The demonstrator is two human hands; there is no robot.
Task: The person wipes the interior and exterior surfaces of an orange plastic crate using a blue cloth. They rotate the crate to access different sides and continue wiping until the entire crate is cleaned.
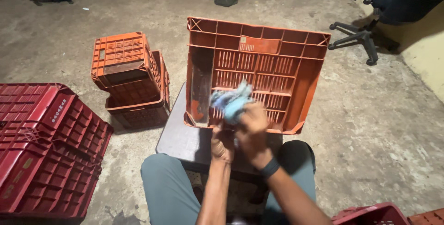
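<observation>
Floor: bare concrete point(138, 12), office chair point(384, 3) behind.
Orange crates: three; one point(277, 72) tipped on stool point(180, 137), two stacked point(134, 77).
Red crates: point(46, 146) stacked left.
Hands: right hand point(252, 130) clenched round blue cloth point(233, 101) against tipped crate; left hand point(222, 144) grip hidden.

Three orange crates point(254, 72), two red crates point(46, 151), one blue cloth point(231, 102), one office chair point(384, 7)

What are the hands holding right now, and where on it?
The right hand grips a blue cloth, bunched, at its lower end, in front of the orange crate. The left hand is beside it; its hold cannot be told.
</observation>
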